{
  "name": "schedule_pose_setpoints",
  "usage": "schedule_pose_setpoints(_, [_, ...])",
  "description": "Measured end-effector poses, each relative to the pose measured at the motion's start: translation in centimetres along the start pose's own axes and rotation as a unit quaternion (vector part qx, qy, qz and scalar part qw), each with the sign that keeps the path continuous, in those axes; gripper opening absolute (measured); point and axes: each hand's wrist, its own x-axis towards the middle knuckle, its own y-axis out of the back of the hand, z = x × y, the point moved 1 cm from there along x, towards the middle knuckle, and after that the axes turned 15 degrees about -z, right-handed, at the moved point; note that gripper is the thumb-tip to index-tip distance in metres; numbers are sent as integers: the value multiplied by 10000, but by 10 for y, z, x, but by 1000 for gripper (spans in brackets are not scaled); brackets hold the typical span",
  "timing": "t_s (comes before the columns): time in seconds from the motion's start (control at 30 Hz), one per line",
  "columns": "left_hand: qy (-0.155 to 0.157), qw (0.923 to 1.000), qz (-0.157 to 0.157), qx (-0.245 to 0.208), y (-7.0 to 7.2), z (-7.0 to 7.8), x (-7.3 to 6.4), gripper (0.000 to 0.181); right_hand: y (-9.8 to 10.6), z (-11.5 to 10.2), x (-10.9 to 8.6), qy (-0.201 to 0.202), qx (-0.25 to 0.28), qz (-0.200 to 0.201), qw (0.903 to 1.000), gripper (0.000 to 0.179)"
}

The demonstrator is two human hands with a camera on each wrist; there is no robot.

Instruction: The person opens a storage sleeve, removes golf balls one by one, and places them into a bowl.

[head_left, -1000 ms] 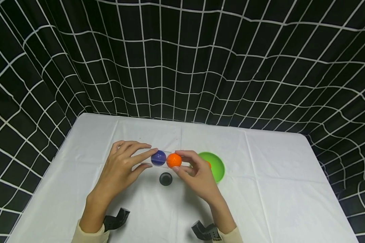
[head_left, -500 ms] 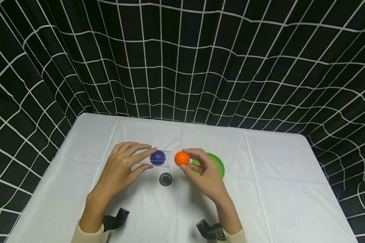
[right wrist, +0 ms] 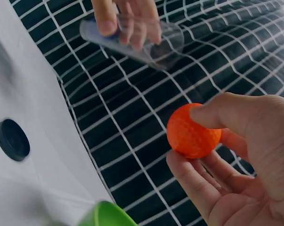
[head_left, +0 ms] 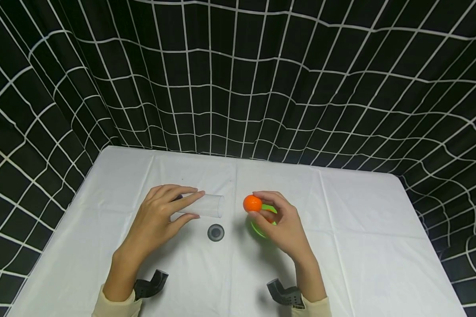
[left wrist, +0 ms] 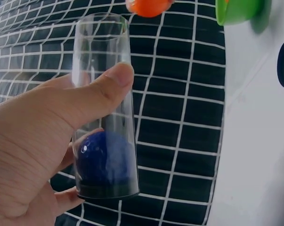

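Note:
My left hand (head_left: 154,222) grips a clear tube (head_left: 212,205) held on its side, its open end facing right in the head view. Inside the tube, a blue ball (left wrist: 105,157) rests against the dark closed end, mostly covered by the fingers in the head view. Between thumb and fingertips, my right hand (head_left: 285,224) pinches an orange ball (head_left: 252,203), to the right of the tube's mouth and apart from it. Beneath that hand is a green bowl (head_left: 258,230), partly hidden, with more orange showing in it.
A round dark cap (head_left: 216,232) lies on the white-covered table (head_left: 373,246) between the hands. Behind the table hangs a black curtain with a white grid (head_left: 246,88). Dark camera mounts (head_left: 284,293) sit at both wrists.
My right hand has drawn the orange ball rightward, away from the tube's mouth and over the bowl. The blue ball has slid left to the tube's closed end. The left hand has hardly moved.

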Motion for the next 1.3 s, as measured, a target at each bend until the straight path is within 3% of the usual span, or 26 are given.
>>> schedule_pose_setpoints(0.33, [-59, 10000, 36, -3, 0, -1, 0, 55, 21, 0, -10, -311, -1015, 218, 9941, 43])
schedule_pose_setpoints(0.63, [-52, 10000, 23, -39, -1, -1, 0, 54, 29, -2, -16, -617, -1769, -50, 9823, 38])
schedule_pose_setpoints(1.07, [-37, 10000, -60, -29, -1, 1, 2, 54, 32, 2, -22, -1091, -2164, -659, 9679, 38])
schedule_pose_setpoints(1.3, [-21, 10000, -28, -40, 0, 1, 0, 54, 32, 3, -23, -1186, -2431, -744, 9599, 36])
